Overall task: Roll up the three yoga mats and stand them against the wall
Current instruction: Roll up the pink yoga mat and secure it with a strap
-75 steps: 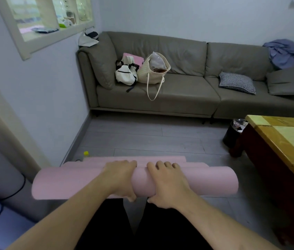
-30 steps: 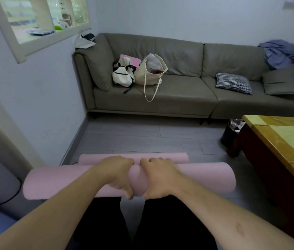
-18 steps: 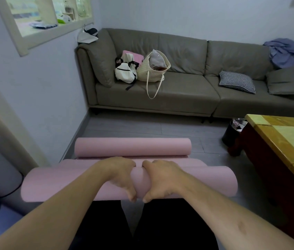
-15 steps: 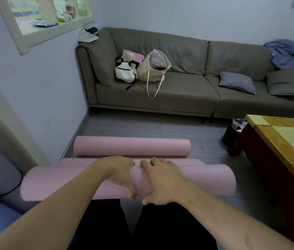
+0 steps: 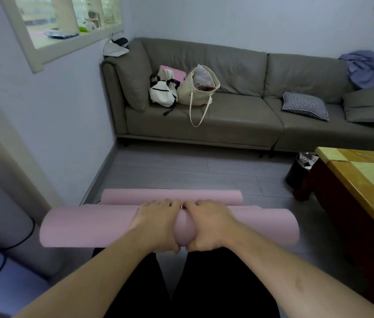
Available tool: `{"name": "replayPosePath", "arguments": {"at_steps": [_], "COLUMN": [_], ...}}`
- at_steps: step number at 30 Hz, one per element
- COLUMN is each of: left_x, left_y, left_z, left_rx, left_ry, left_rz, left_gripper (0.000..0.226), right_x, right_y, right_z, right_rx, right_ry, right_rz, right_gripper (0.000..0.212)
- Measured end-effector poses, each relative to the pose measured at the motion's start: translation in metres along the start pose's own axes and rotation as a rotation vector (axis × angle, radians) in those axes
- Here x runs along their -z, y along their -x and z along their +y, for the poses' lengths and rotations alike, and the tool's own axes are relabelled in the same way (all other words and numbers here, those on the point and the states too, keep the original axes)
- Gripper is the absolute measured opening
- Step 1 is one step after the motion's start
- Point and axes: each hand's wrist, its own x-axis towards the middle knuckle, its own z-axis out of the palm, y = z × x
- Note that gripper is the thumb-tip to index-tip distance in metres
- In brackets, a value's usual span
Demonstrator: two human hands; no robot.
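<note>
Along the left runs the pale grey-white wall (image 5: 50,106) with its recessed window, the surface the mats are meant to end up standing against; nothing leans there yet.

Nearest the person is the thick pink foam yoga mat roll (image 5: 85,228), a long matte cylinder lying crosswise over their dark-trousered legs, its left end toward the wall. The left hand (image 5: 158,223) lies over the top of the roll at its middle, fingers curled down the far side and thumb tucked underneath, clamped on the foam. I'd say the grip sits at the centre so the coil stays tight and the ends stay even. The right hand (image 5: 209,226) grips just beside it in the same way, the two almost touching, and the soft foam bulges a little between them.

Behind the knuckles a thin strip of flat pink mat edge (image 5: 245,207) shows, so the tail may not be fully wound; I can't tell for sure. Just beyond lies a second slimmer pink rolled mat (image 5: 204,196) on the grey plank floor (image 5: 181,171), parallel to the first and near the skirting. A third mat I cannot make out.

Further back is a grey-brown leather-look sofa (image 5: 238,115), smooth and padded, carrying a cream tote bag (image 5: 195,92). On the right stands a glossy yellow-topped wooden table (image 5: 364,177).
</note>
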Motion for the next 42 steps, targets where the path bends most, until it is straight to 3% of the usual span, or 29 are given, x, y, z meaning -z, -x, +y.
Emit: {"name": "replayPosePath", "arguments": {"at_steps": [4,10,14,16,19,22,25,30,35,38,42], "left_x": [0.004,-0.017,-0.015,-0.008,-0.001,0.001,0.010,0.023,0.004,0.007,0.018], "left_y": [-0.004,0.003,0.001,-0.004,-0.012,-0.014,-0.015,-0.008,0.008,0.004,-0.006], "left_z": [-0.006,0.005,0.005,0.002,-0.001,-0.002,-0.006,-0.008,0.007,0.002,-0.003], "left_rx": [-0.002,0.058,0.098,0.122,0.130,0.117,0.104,0.103,0.079,0.091,0.072], "left_ry": [0.061,-0.089,-0.113,-0.077,-0.028,-0.008,0.022,0.111,-0.053,-0.013,0.034], "left_rz": [-0.036,0.074,0.068,0.018,-0.036,-0.054,-0.110,-0.207,-0.094,-0.110,-0.158], "left_gripper": [0.086,0.094,0.088,0.089,0.090,0.090,0.086,0.097,0.096,0.086,0.080], "right_x": [-0.022,-0.009,0.002,-0.004,-0.029,-0.043,-0.023,0.010,0.024,0.014,-0.015], "right_y": [0.013,-0.004,-0.012,-0.009,0.002,0.006,0.003,0.001,-0.006,-0.003,0.008], "right_z": [-0.004,-0.004,-0.002,-0.003,-0.004,0.000,-0.001,0.004,0.005,0.001,-0.003], "right_rx": [0.007,-0.036,-0.030,-0.035,-0.012,0.017,0.037,0.075,0.035,0.023,0.041], "right_ry": [0.143,0.094,0.059,0.054,0.138,0.207,0.204,0.062,-0.065,-0.024,0.131], "right_rz": [0.095,0.053,-0.010,0.035,0.182,0.278,0.238,0.061,-0.127,-0.076,0.093], "right_gripper": [0.105,0.075,0.070,0.076,0.105,0.103,0.082,0.074,0.076,0.074,0.093]}}
